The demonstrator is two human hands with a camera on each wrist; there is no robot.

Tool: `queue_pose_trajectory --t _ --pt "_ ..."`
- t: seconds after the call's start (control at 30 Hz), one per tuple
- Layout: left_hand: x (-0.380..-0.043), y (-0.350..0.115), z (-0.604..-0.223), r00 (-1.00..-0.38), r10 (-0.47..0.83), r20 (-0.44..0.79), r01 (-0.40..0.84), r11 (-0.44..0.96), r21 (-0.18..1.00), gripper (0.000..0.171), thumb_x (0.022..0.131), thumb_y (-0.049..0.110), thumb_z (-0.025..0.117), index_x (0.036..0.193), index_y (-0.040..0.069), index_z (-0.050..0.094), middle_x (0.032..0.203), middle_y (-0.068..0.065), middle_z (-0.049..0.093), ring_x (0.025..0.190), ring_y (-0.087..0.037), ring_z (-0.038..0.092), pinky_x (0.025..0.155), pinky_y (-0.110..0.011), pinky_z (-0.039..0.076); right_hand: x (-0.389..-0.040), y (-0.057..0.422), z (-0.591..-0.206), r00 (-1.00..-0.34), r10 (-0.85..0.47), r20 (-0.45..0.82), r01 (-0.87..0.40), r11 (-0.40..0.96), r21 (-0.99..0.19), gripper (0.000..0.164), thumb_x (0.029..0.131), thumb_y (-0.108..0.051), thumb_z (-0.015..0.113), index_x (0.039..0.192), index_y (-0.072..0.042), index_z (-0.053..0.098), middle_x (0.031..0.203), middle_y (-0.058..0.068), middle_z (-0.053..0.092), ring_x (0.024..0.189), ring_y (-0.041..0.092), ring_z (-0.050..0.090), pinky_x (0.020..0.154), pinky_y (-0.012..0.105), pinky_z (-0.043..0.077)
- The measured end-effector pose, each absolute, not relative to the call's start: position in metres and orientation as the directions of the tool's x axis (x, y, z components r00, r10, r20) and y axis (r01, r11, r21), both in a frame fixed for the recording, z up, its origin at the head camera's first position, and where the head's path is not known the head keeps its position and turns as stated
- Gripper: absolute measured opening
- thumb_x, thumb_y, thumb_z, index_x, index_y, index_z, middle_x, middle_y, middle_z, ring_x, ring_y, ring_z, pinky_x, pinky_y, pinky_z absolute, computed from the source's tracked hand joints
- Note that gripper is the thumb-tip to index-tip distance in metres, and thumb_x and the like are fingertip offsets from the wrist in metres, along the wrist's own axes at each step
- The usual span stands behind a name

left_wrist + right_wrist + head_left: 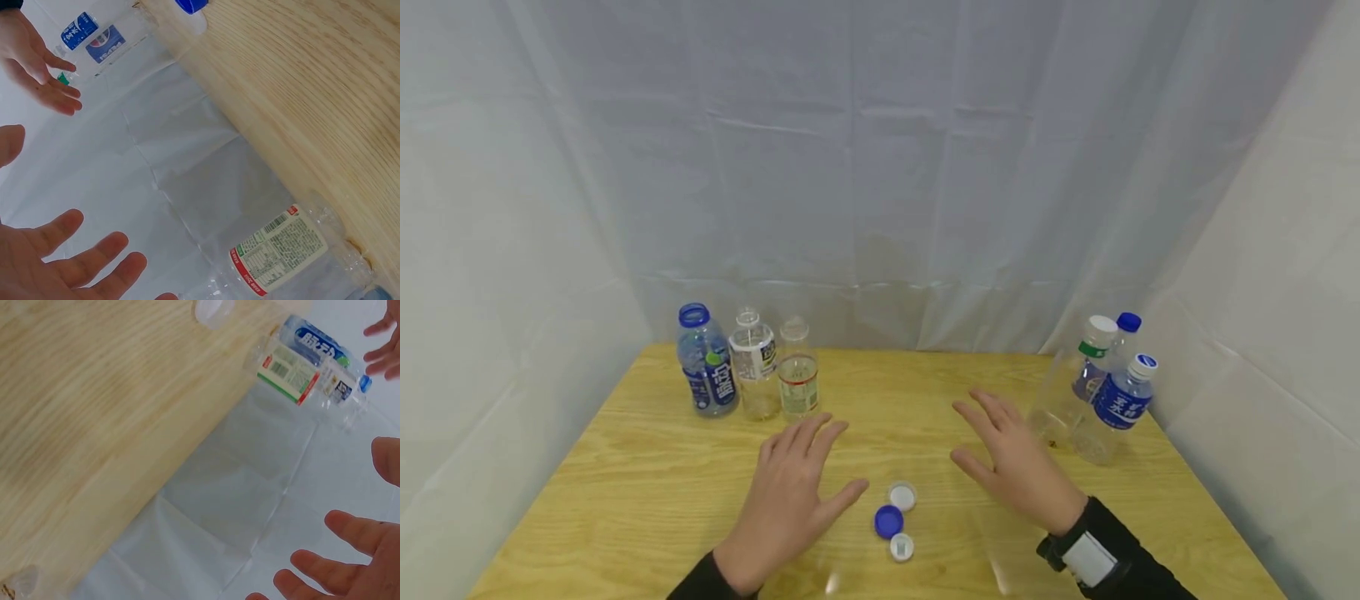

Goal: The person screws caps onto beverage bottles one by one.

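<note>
My left hand (790,492) hovers over the table, fingers spread and holding nothing. To the right, my right hand (1022,467) is likewise spread and bare of any object. Between them lie three loose caps: a clear-rimmed white cap (902,497), a wide blue cap (888,522) and a small white cap (902,547). Beyond the left hand stand three uncapped plastic bottles: a blue-tinted bottle (709,375), a clear bottle with a white label (756,367) and a clear bottle with a pale green, red-edged label (798,383).
At the table's right stand capped bottles: a blue-labelled bottle (1122,404) with a white cap, a bottle with a white cap (1102,327) and green band, and one with a blue cap (1128,322). Pale sheeting (880,183) walls the wooden table (647,500) at the back and sides.
</note>
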State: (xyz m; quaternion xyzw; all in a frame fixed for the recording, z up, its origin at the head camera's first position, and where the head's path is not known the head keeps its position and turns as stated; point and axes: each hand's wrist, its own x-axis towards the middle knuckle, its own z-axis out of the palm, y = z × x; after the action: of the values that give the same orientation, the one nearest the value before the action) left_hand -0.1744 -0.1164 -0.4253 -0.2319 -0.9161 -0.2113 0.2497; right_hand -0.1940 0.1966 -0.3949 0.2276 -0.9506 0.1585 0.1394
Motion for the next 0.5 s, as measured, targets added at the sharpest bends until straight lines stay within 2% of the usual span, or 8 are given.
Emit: queue_pose_trajectory --t 0.23,0.5 --pt "-0.179 -0.12 -0.425 -0.794 0.301 0.529 0.497 0.821 0.279 0.071 0.086 0.06 0.071 0.141 0.017 0.054 0.14 -0.011 0.055 0.127 -0.03 0.052 0.098 -0.055 0.044 -0.19 0.188 -0.41 -0.851 -0.421 0.313 -0.497 0.839 -0.221 0.064 0.096 -0.047 0.064 0.15 -0.018 0.047 0.156 0.017 0.041 0.141 0.039 0.041 0.105 0.065 0.042" --pt "-0.186 -0.125 -0.424 -0.79 0.276 0.547 0.484 0.828 0.282 0.071 0.084 0.054 0.075 0.138 0.013 0.055 0.136 -0.014 0.057 0.123 -0.032 0.053 0.1 -0.055 0.045 -0.185 0.18 -0.418 -0.863 -0.434 0.259 -0.492 0.837 -0.238 0.062 0.097 -0.047 0.063 0.151 -0.023 0.045 0.157 0.013 0.042 0.142 0.036 0.042 0.107 0.062 0.042"
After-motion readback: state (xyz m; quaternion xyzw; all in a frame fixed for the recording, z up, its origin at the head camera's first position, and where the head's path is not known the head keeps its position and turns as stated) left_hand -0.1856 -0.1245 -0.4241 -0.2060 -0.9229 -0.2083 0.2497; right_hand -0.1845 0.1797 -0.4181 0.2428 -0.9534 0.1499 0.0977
